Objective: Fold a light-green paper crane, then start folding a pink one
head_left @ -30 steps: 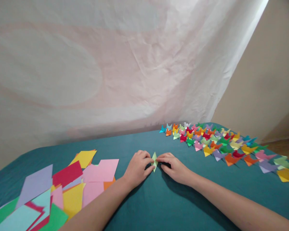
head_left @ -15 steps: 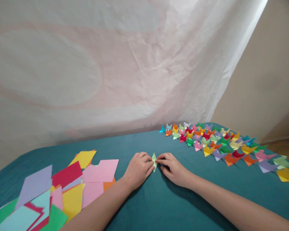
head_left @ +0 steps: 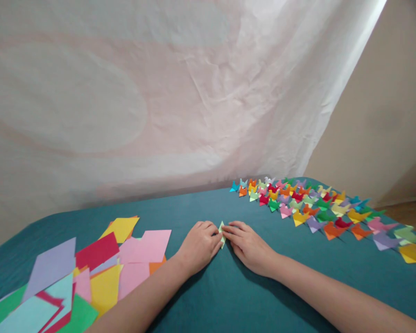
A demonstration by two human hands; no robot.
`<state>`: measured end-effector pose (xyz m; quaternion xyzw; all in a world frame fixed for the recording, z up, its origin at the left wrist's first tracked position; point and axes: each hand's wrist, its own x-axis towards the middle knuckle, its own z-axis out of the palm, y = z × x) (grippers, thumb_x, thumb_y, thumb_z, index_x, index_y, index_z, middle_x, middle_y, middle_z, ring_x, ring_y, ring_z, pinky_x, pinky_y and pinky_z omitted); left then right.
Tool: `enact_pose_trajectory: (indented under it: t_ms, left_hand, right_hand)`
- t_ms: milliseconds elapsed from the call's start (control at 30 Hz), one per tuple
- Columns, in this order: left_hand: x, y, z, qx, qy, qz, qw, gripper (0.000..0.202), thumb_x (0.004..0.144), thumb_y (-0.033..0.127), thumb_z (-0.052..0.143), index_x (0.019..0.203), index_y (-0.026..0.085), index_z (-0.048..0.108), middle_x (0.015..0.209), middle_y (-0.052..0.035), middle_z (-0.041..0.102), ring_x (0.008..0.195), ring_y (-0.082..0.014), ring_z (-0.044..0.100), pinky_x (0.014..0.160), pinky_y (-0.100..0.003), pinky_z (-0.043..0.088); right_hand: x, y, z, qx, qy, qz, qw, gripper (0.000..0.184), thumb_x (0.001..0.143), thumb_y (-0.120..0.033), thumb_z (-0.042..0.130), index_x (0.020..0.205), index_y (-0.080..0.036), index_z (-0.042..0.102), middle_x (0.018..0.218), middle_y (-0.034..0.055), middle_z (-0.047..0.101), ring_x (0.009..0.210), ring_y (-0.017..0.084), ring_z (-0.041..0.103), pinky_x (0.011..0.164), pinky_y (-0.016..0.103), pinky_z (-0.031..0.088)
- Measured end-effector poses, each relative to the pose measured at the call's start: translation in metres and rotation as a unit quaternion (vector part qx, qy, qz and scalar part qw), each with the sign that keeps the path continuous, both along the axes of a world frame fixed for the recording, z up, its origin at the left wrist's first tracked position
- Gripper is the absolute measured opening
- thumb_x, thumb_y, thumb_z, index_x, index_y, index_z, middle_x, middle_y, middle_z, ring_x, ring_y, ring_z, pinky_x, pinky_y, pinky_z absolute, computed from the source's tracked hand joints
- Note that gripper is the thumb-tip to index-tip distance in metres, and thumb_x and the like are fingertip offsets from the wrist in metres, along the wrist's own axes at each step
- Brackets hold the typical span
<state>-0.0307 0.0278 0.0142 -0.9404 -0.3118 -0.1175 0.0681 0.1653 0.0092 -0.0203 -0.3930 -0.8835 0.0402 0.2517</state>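
Observation:
A small pale green piece of folded paper (head_left: 223,240) lies on the dark green table between my hands, its pointed top and lower tip showing. My left hand (head_left: 201,244) grips its left side, thumb and fingers closed at the edge. From the right, the fingertips of my right hand (head_left: 247,245) press on the paper's upper middle, with the fingers held together. Fingers from both sides cover much of the paper, so its exact fold is hidden.
Loose coloured paper sheets, among them a red one (head_left: 97,253) and a pink one (head_left: 156,245), overlap at the left. Many folded paper birds, such as an orange one (head_left: 334,230), stand in rows at the right. A pale cloth (head_left: 180,92) hangs behind the table (head_left: 194,208).
My right hand has moved slightly left, and its fingers now lie farther over the green paper and closer together. The left hand stays nearly in place.

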Motion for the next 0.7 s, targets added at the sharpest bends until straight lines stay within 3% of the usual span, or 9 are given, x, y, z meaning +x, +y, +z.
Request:
enact_pose_trajectory:
  t_ms: [367,700]
  left_hand:
    - [-0.001,-0.006,0.010,-0.002,0.026,-0.017,1.000,0.021,0.091,0.032,0.047,0.093,0.017,0.061,0.094,-0.0093,0.061,0.092,-0.0229,0.054,0.081,-0.037,0.043]
    - [-0.005,-0.012,0.020,-0.031,0.044,-0.047,0.997,0.018,0.086,0.031,0.054,0.096,0.020,0.065,0.096,-0.0094,0.064,0.098,-0.0270,0.055,0.082,-0.040,0.045]
  right_hand:
    - [-0.003,-0.003,0.013,-0.028,-0.038,-0.025,0.999,0.035,0.092,-0.035,0.045,0.124,-0.025,0.053,0.122,0.0079,0.056,0.118,0.025,0.041,0.096,0.044,0.037]
    - [-0.004,0.006,0.011,-0.022,-0.063,-0.050,0.997,0.037,0.094,-0.037,0.040,0.126,-0.021,0.052,0.123,0.0085,0.055,0.120,0.028,0.036,0.097,0.045,0.035]
